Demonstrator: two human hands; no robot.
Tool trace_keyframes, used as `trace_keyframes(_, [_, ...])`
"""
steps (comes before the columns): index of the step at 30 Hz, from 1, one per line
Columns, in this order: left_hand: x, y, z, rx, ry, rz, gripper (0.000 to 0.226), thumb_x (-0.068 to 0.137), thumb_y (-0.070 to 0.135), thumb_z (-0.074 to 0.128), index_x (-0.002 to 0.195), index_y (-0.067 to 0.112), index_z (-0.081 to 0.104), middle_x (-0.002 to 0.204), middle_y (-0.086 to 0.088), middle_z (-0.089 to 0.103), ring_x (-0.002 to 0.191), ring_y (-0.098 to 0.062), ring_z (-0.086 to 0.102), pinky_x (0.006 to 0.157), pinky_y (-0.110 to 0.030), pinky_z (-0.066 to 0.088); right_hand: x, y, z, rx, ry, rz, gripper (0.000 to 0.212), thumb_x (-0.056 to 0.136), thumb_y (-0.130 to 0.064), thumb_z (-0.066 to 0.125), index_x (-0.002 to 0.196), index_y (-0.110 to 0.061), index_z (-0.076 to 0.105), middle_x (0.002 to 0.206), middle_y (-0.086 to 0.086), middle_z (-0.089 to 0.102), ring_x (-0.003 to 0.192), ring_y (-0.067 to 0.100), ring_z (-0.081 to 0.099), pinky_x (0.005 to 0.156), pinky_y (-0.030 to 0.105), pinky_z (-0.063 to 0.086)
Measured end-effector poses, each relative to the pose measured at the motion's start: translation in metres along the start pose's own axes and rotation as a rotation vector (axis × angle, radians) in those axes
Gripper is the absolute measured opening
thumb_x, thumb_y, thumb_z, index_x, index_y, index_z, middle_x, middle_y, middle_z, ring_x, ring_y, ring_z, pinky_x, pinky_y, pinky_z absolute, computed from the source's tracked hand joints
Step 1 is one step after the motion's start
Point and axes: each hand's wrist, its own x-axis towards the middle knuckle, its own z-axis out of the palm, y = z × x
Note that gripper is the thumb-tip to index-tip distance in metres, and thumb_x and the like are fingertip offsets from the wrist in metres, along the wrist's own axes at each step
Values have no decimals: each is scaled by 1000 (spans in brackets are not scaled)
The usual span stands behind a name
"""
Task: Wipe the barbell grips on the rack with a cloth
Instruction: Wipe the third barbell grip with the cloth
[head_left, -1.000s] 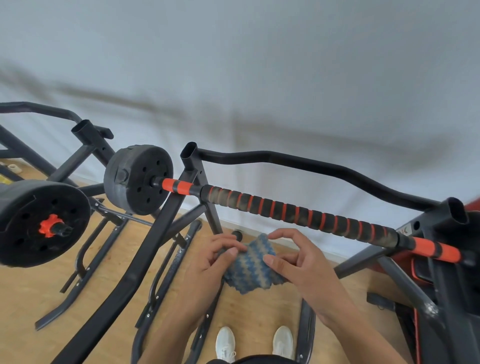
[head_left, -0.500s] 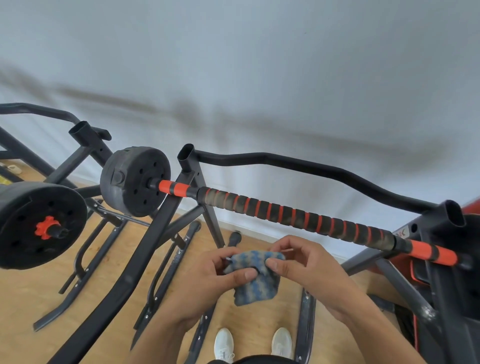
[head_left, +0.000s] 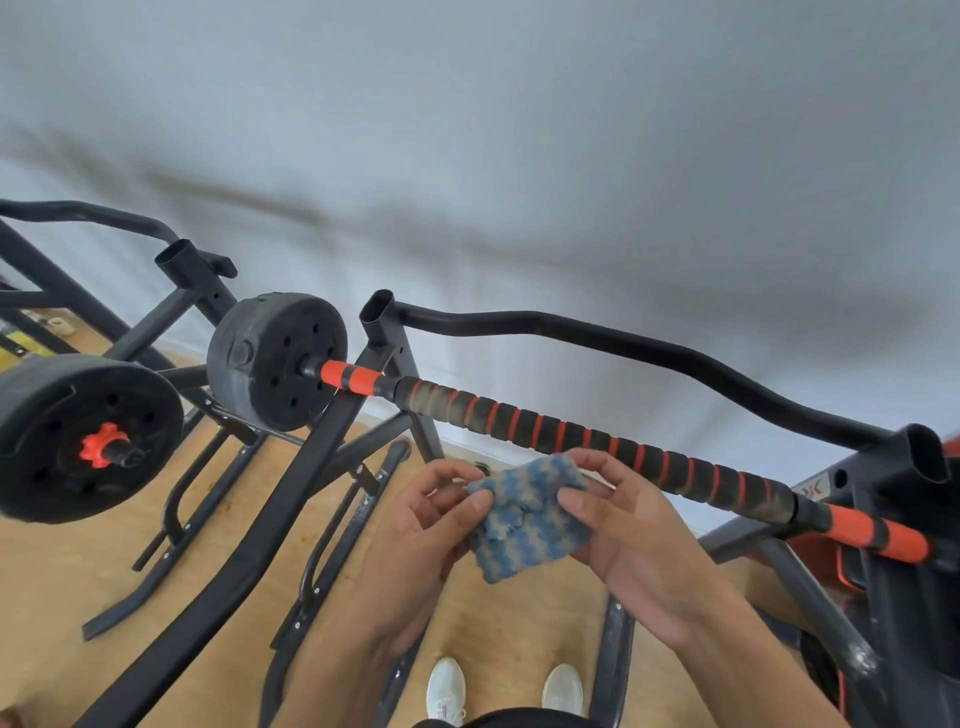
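Head view: both hands' fingers (head_left: 470, 503) pinching the cloth (head_left: 524, 519) edges, just below the barbell grip (head_left: 597, 446), open floor (head_left: 62, 582) beneath

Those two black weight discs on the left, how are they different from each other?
The nearer weight plate shows a bright orange star-shaped collar at its hub; the farther weight plate shows no such collar on the face in view. The nearer plate looks larger in the picture and sits lower, while the farther plate sits higher, on the barbell with the striped grip resting on the rack. Both are black, round and ringed with small holes.
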Motion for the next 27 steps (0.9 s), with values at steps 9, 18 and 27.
trace_keyframes(9, [-8,-6,32,847,67,430,62,82,16,88,132,29,54,98,18,74,90,-12,64,76,-12,43,6,-8,8,-53,186,41,17,87,-11,72,103,-11,66,103,16,73,94,32,74,82,54,58])
trace_keyframes(18, [-2,-14,33,901,73,770,44,86,22,77,127,30,61,113,15,61,93,-14,62,70,-17,53,4,-9,6,-198,67,147,24,88,-24,71,109,-12,74,111,14,72,104,25,71,91,39,56])
trace_keyframes(27, [-11,-14,28,1037,215,850,42,81,15,87,117,21,67,118,1,58,105,-16,60,82,-17,51,7,-7,10,-132,31,34,37,74,-10,81,108,-3,67,104,16,70,99,28,72,76,31,60])
